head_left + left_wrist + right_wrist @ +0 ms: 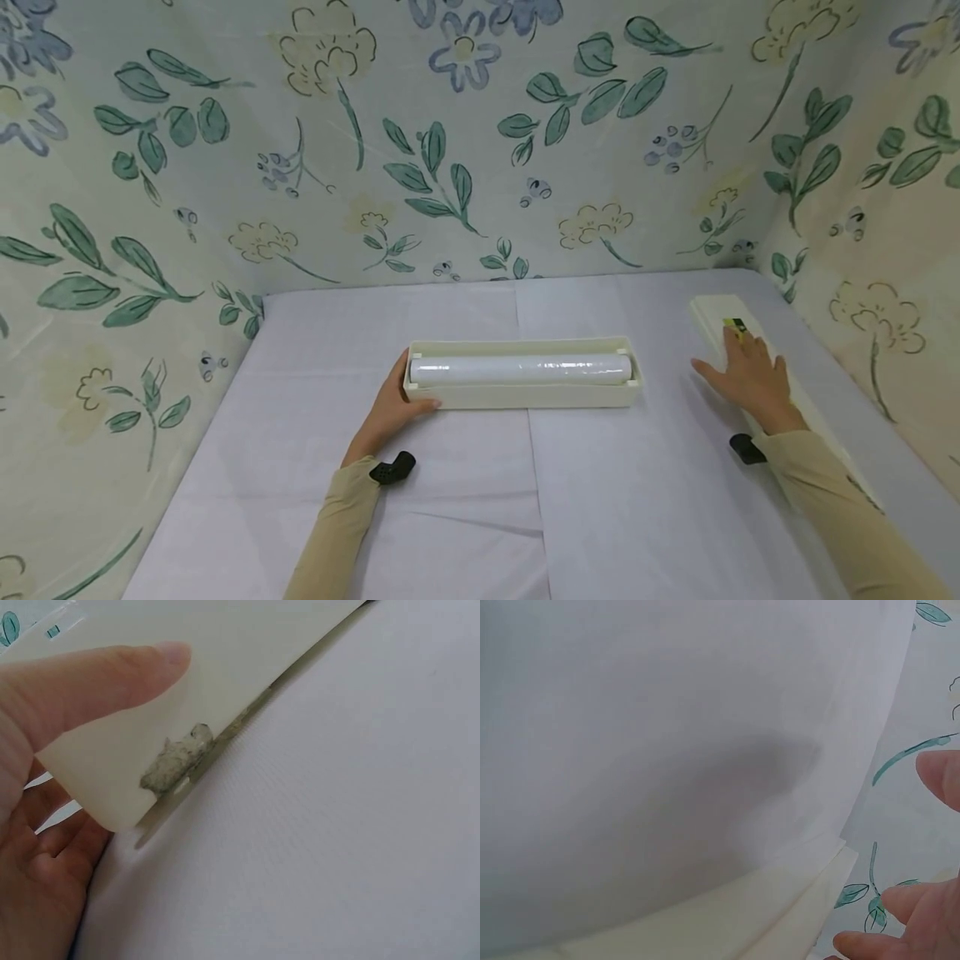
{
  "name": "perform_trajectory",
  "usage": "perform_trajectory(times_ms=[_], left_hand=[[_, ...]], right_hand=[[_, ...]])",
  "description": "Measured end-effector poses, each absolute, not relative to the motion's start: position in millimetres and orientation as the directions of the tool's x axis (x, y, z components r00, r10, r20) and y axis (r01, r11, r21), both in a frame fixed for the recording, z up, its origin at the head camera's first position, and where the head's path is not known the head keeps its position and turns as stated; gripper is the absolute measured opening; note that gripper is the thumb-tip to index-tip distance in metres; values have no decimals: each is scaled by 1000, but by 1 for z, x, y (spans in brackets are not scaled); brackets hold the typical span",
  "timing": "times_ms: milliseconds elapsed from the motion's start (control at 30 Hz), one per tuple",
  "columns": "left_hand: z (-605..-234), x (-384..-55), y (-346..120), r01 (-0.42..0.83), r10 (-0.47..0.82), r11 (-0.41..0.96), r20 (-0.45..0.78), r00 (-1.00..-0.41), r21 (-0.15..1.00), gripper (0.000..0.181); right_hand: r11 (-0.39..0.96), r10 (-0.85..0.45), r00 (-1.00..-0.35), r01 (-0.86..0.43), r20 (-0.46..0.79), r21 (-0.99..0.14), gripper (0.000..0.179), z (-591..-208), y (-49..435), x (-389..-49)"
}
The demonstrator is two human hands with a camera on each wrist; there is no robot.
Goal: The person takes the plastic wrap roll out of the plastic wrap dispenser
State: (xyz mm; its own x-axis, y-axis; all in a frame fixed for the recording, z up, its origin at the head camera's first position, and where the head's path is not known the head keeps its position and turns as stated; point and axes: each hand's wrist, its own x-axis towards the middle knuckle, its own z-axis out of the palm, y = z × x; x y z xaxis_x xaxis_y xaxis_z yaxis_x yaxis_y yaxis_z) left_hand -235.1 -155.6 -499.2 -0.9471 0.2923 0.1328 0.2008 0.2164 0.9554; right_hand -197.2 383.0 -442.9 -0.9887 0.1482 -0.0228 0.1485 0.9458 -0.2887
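A cream, open-topped cling film dispenser box lies crosswise near the table's middle. Inside it sits a shiny roll of cling film. My left hand grips the box's left end, thumb on the near wall and fingers behind the end. In the left wrist view, a rough grey patch shows near the box's lower edge, below the thumb. At the right, my right hand is over a long cream lid, its fingers spread. Whether it touches the lid I cannot tell.
A white cloth with fold lines covers the table. Floral fabric hangs as walls behind and at both sides, close to the lid on the right. A small yellow and black label is on the lid by the right fingertips.
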Motion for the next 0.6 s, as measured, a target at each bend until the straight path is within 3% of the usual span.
perform_trajectory(times_ms=[600], left_hand=[[-471, -224, -152, 175, 319, 204, 103, -942, 963, 101]], right_hand=[[953, 95, -994, 105, -49, -286, 96, -444, 375, -205]])
